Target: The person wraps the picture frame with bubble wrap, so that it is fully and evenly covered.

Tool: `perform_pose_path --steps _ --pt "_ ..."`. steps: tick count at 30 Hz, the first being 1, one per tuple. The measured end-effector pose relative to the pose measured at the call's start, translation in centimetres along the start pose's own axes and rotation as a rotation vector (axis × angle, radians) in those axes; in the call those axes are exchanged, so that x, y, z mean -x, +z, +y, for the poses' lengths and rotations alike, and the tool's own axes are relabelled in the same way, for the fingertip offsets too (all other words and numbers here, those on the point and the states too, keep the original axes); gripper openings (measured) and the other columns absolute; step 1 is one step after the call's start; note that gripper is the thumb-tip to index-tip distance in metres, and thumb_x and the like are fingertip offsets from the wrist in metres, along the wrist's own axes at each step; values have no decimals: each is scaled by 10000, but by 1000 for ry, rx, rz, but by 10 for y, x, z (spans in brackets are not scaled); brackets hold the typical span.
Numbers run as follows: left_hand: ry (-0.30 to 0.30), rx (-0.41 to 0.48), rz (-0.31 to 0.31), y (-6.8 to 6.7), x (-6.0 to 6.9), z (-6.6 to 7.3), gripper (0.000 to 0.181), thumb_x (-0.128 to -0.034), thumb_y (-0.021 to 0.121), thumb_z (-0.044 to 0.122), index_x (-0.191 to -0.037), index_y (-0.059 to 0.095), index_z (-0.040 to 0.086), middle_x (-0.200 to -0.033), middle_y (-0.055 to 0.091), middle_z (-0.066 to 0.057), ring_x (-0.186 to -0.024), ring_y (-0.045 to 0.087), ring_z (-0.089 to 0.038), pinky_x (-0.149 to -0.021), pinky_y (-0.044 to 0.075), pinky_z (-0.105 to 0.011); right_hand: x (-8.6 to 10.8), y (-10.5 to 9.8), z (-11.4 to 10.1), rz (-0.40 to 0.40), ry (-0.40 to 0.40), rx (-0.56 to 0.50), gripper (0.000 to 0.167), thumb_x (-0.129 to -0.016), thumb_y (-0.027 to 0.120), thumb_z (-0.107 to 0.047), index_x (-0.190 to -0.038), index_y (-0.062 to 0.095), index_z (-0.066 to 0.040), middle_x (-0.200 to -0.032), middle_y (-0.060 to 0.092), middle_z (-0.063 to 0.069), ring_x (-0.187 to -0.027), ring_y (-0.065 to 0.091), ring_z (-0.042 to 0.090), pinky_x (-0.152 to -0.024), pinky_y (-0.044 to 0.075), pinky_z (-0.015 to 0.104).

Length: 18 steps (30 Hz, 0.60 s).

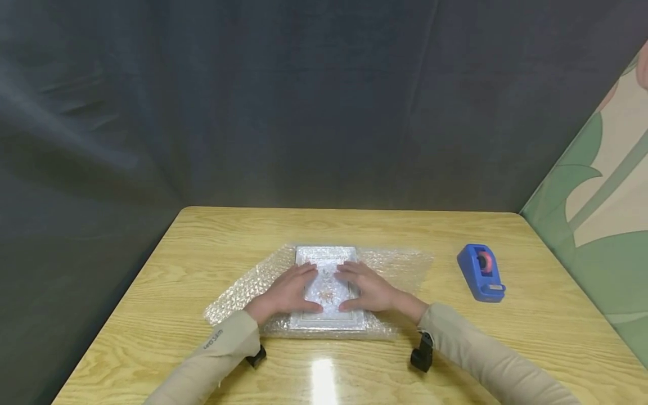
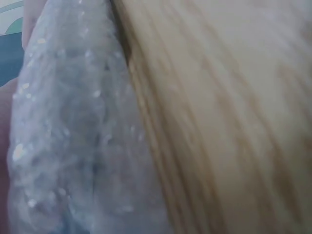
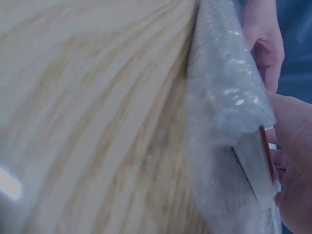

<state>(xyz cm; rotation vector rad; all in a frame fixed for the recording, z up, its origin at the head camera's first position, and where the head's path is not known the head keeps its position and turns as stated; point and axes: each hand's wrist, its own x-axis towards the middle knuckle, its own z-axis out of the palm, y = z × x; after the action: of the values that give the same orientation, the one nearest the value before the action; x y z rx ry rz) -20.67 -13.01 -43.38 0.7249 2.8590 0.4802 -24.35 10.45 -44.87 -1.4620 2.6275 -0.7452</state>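
Evidently, the flat frame (image 1: 328,295) serves as the centre of the work: it lies on the tabletop (image 1: 228,225), with bubble wrap (image 1: 248,284) over its near edge and spreading out past both sides. The left hand (image 1: 288,289) rests on the frame's left part, the right hand (image 1: 372,289) on its right; both have fingers spread, not curled round anything, probably to press the springy film flat and steady the frame evenly. The tape dispenser (image 1: 480,273) stands well right of the frame, perhaps to leave the loose film room.
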Motion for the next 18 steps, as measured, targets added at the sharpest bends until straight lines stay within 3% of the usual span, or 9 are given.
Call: perform_pose_path --steps 8,12,18 --pt "13 -10 -7 1 -1 -1 866 -722 679 496 -1356 369 -6 -1449 292 -128 -1337 250 -259 -1110 141 -413 19 -24 6 59 90 -246 592 -813 669 -213 -1290 443 53 -1336 429 220 -1251 369 356 -1041 274 500" --pt "3 -8 -15 -2 0 0 867 -722 681 489 -1357 367 -10 -1451 287 -130 -1335 252 -266 -1110 139 -415 39 -42 21 125 184 -221 557 -815 664 -173 -1270 455 72 -1299 460 238 -1218 395 389 -1015 301 523" --pt "-5 4 -16 -2 -2 -1 867 -707 702 480 -1350 382 -6 -1448 299 -122 -1326 271 -269 -1108 147 -418 72 -60 46 291 432 -150 510 -837 633 -136 -1239 453 121 -1252 456 312 -1182 382 463 -975 314 568"
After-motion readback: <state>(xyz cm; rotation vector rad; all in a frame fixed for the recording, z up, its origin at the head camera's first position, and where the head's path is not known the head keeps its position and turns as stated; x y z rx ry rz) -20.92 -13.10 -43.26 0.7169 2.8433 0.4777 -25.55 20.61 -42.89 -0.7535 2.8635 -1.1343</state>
